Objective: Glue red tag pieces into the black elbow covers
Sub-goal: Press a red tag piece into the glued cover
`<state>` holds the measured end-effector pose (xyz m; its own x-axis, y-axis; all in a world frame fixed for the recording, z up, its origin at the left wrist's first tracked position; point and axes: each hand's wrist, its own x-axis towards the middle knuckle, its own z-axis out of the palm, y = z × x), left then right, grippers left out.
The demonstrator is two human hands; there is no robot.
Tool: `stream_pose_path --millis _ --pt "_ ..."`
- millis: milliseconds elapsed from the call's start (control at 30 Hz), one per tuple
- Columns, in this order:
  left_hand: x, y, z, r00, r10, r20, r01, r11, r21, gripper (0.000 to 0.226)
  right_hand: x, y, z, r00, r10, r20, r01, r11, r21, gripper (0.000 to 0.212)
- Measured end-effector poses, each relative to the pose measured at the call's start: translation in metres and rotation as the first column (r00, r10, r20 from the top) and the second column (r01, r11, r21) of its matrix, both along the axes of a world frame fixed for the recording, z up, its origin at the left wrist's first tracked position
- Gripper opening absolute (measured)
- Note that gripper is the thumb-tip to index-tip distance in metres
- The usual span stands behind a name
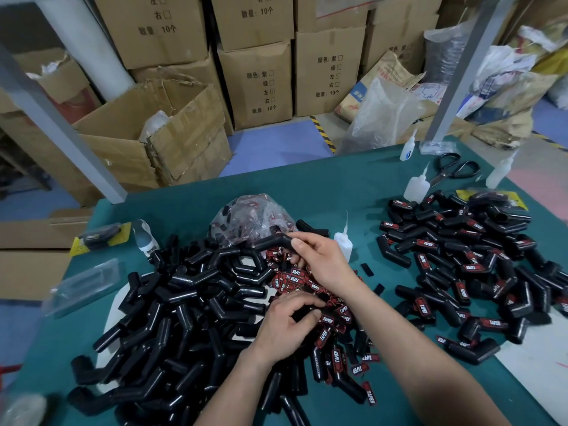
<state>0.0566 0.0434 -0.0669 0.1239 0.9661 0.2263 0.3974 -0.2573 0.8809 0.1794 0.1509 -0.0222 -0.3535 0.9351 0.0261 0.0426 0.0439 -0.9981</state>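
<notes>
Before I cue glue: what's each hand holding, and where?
Right hand grips a black elbow cover by one end. Left hand curls among the red tags; hold unclear.

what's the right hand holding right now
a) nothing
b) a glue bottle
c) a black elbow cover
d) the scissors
c: the right hand holds a black elbow cover by one end above the red tags, while the scissors lie untouched at the far side of the table.
</notes>
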Motion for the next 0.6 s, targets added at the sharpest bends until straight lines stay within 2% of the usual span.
stream_pose_path --millis 100,200,300,433,500,567,600 --pt "-0.001 -0.003 0.003 0.993 -0.114 -0.018 0.112 0.989 -0.101 0.017 0.014 -0.013 -0.002 0.998 -0.027 -0.064 0.026 0.999 -0.021 0.021" --pt "0.001 -0.004 0.003 0.971 -0.235 -0.049 0.220 0.954 -0.205 0.018 0.027 -0.029 -0.012 0.998 -0.022 -0.052 0.020 0.999 -0.040 0.022" --pt "0.001 -0.004 0.005 0.972 -0.232 -0.031 0.218 0.946 -0.242 0.016 0.036 -0.045 -0.020 0.997 -0.053 -0.057 0.051 0.998 -0.031 0.028" --pt "0.001 -0.004 0.001 0.981 -0.192 -0.029 0.179 0.952 -0.248 0.015 0.041 -0.049 -0.026 0.975 -0.139 -0.174 0.134 0.990 -0.039 0.034" --pt "0.002 -0.004 0.001 0.980 -0.194 -0.037 0.184 0.965 -0.187 0.017 0.041 -0.047 -0.027 0.971 -0.164 -0.173 0.171 0.985 0.026 0.037" --pt "0.002 -0.004 0.004 0.991 -0.130 -0.035 0.130 0.991 -0.005 0.019 0.041 -0.046 -0.027 0.978 -0.168 -0.122 0.188 0.967 0.175 0.039" --pt "0.001 -0.003 0.004 0.999 -0.036 -0.023 0.038 0.992 0.118 0.019 0.042 -0.045 -0.027 0.983 -0.161 -0.093 0.178 0.955 0.237 0.038"
